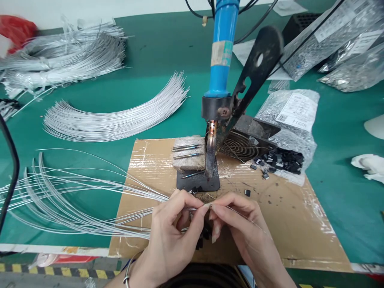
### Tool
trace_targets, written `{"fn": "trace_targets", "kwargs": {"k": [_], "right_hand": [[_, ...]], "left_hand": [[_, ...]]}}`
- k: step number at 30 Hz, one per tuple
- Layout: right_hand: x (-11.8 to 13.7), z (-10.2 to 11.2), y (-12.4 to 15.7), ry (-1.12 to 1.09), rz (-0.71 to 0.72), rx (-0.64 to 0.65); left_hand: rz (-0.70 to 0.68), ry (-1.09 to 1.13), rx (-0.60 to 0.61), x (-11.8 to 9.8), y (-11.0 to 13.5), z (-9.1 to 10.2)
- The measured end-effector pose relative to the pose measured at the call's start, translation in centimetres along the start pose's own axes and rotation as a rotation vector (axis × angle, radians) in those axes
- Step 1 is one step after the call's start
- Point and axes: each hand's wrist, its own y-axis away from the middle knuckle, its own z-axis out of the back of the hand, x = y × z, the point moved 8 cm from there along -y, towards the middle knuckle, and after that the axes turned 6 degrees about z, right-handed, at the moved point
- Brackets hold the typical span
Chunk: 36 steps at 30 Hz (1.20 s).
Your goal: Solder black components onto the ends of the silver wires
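Note:
Both hands meet over the cardboard sheet, fingertips touching. My left hand is closed, thumb and forefinger pinching a thin grey wire. A loose bunch of grey-white wires runs from the left up to this hand, partly hidden behind it. Opposite, my right hand pinches the same spot, and a fine strand crosses its fingers toward the wrist. What exactly lies between the fingertips is too small to tell. Small black pieces show below and between the hands.
Just beyond the hands, a blue-handled soldering iron hangs tip-down in a black stand. Beside it, a grey block carries thin metal rods. Small black parts spill from a plastic bag. A curved wire bundle lies back left.

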Motion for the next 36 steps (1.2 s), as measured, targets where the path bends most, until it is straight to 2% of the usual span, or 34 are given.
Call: {"fn": "trace_targets", "kwargs": {"k": [11, 18, 25, 36], "right_hand": [[-0.1, -0.1, 0.2, 0.014, 0.018, 0.003], [-0.5, 0.0, 0.3, -0.017, 0.039, -0.043], [-0.5, -0.2, 0.3, -0.04, 0.04, -0.015], [-1.1, -0.5, 0.5, -0.149, 0.096, -0.11]], "left_hand": [[0.073, 0.104, -0.046, 1.6, 0.1, -0.3], [0.067, 0.066, -0.065, 1.3, 0.1, -0.3], [0.037, 0.072, -0.084, 1.2, 0.2, -0.2], [0.032, 0.098, -0.143, 0.8, 0.1, -0.3]]}}
